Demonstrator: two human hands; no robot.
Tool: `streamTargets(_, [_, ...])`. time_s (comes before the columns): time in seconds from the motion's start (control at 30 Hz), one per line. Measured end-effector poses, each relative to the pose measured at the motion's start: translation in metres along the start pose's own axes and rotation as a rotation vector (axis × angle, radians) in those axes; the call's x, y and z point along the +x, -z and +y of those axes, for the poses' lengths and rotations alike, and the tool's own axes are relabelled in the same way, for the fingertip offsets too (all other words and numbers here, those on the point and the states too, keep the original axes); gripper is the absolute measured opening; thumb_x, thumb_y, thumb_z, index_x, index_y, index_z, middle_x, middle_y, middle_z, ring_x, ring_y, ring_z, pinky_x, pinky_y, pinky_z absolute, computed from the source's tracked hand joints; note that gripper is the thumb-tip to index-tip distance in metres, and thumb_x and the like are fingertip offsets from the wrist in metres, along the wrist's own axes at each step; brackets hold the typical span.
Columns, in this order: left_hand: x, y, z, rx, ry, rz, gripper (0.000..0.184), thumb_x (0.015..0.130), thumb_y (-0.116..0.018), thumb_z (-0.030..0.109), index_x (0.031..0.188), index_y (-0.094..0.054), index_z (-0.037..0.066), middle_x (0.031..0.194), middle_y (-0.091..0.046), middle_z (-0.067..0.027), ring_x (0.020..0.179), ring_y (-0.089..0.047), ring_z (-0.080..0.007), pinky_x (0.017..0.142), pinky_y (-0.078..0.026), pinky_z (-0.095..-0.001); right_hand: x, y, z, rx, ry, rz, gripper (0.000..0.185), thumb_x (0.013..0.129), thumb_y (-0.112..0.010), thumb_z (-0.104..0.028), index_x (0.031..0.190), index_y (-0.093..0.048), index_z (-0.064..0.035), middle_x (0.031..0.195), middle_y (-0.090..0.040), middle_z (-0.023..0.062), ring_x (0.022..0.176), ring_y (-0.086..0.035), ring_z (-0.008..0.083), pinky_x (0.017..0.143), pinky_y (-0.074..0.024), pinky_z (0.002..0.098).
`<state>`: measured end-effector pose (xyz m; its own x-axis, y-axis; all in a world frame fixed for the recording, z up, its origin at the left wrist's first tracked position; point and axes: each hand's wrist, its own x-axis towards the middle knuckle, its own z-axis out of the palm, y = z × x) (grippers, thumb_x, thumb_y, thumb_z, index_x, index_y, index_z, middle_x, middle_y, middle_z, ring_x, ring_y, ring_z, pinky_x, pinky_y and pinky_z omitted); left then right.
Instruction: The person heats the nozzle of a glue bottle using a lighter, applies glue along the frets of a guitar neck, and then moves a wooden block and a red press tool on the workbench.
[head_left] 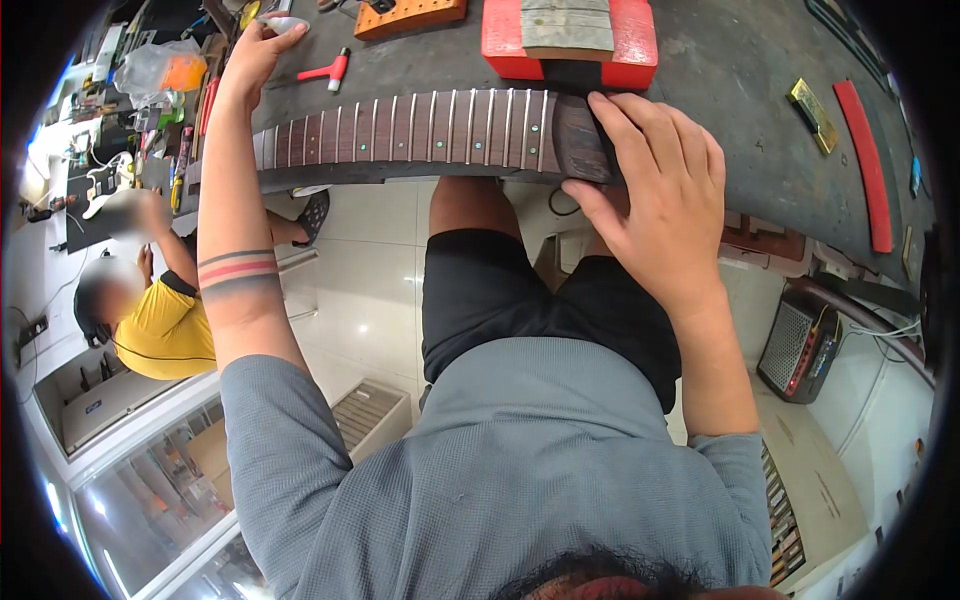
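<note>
A guitar neck (420,132) with a dark fretboard, metal frets and small dot inlays lies across the front edge of the bench. My right hand (665,170) grips its right end, where there is a dark wood-grained section (580,138); the thumb is at the near edge and the fingers are on the far side. At the upper left, my left hand (258,55) is closed around a small whitish object (285,23) whose kind I cannot make out. My left forearm passes over the neck's left end and hides part of it. A red T-shaped tool (328,71) lies beside that hand.
Behind the neck stands a red block (570,60) with a grey top. A drilled wooden rack (410,17), a yellow case (813,116) and a red strip (864,165) are on the bench (730,60). A person in yellow (165,325) sits at left. An amplifier (800,340) is at right.
</note>
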<state>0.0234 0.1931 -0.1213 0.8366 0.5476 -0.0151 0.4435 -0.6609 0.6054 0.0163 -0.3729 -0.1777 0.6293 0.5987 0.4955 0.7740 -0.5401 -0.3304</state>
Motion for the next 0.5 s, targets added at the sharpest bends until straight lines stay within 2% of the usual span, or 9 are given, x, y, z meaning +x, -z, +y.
streamTargets(0.07, [0.004, 0.000, -0.005, 0.027, 0.015, -0.017, 0.066, 0.102, -0.091, 0.038, 0.151, -0.069, 0.000, 0.138, -0.078, -0.0113, 0.134, -0.067, -0.0206, 0.119, -0.047, -0.0394, 0.003, 0.003, -0.003, 0.014, -0.023, -0.027, 0.077, 0.086, -0.092, -0.043, 0.152, -0.066, -0.0131, 0.149, -0.063, 0.0034, 0.139, -0.057, 0.0289, 0.121, -0.0404, 0.0511])
streamTargets(0.1, [0.008, -0.001, -0.009, 0.044, 0.066, -0.011, 0.056, 0.102, -0.091, 0.038, 0.144, -0.076, 0.003, 0.133, -0.080, -0.0093, 0.129, -0.068, -0.0192, 0.115, -0.048, -0.0373, 0.006, 0.005, -0.003, 0.021, -0.031, -0.044, 0.078, 0.085, -0.093, -0.044, 0.152, -0.066, -0.0131, 0.149, -0.062, 0.0035, 0.140, -0.057, 0.0289, 0.121, -0.0400, 0.0513])
streamTargets(0.2, [0.015, 0.001, -0.016, 0.039, 0.036, 0.007, 0.053, 0.102, -0.091, 0.038, 0.141, -0.078, 0.004, 0.130, -0.081, -0.0072, 0.124, -0.070, -0.0173, 0.110, -0.049, -0.0353, 0.011, 0.007, -0.005, 0.027, -0.049, -0.072, 0.081, 0.082, -0.095, -0.044, 0.151, -0.067, -0.0130, 0.148, -0.061, 0.0040, 0.141, -0.055, 0.0287, 0.120, -0.0398, 0.0512])
streamTargets(0.27, [0.009, 0.004, -0.019, -0.037, -0.057, 0.122, 0.050, 0.103, -0.089, 0.033, 0.138, -0.078, 0.000, 0.128, -0.082, -0.0067, 0.115, -0.072, -0.0148, 0.103, -0.052, -0.0319, 0.014, 0.005, -0.006, 0.020, -0.046, -0.070, 0.081, 0.081, -0.096, -0.044, 0.150, -0.067, -0.0128, 0.147, -0.061, 0.0043, 0.141, -0.055, 0.0285, 0.119, -0.0401, 0.0511])
streamTargets(0.4, [-0.091, -0.004, 0.049, -0.298, -0.267, 0.257, 0.041, 0.107, -0.085, 0.024, 0.135, -0.077, -0.005, 0.126, -0.083, -0.0093, 0.107, -0.072, -0.0121, 0.098, -0.054, -0.0282, 0.013, 0.001, -0.005, 0.025, -0.053, -0.060, 0.079, 0.081, -0.095, -0.044, 0.150, -0.068, -0.0156, 0.149, -0.064, 0.0029, 0.142, -0.057, 0.0292, 0.119, -0.0395, 0.0504])
streamTargets(0.5, [-0.172, -0.037, 0.094, -0.318, -0.348, 0.381, 0.039, 0.111, -0.080, 0.019, 0.139, -0.072, -0.007, 0.126, -0.083, -0.0122, 0.106, -0.072, -0.0119, 0.099, -0.054, -0.0271, 0.012, -0.001, -0.002, 0.027, -0.056, -0.060, 0.078, 0.081, -0.095, -0.045, 0.149, -0.069, -0.0175, 0.150, -0.065, 0.0015, 0.142, -0.058, 0.0295, 0.119, -0.0394, 0.0501])
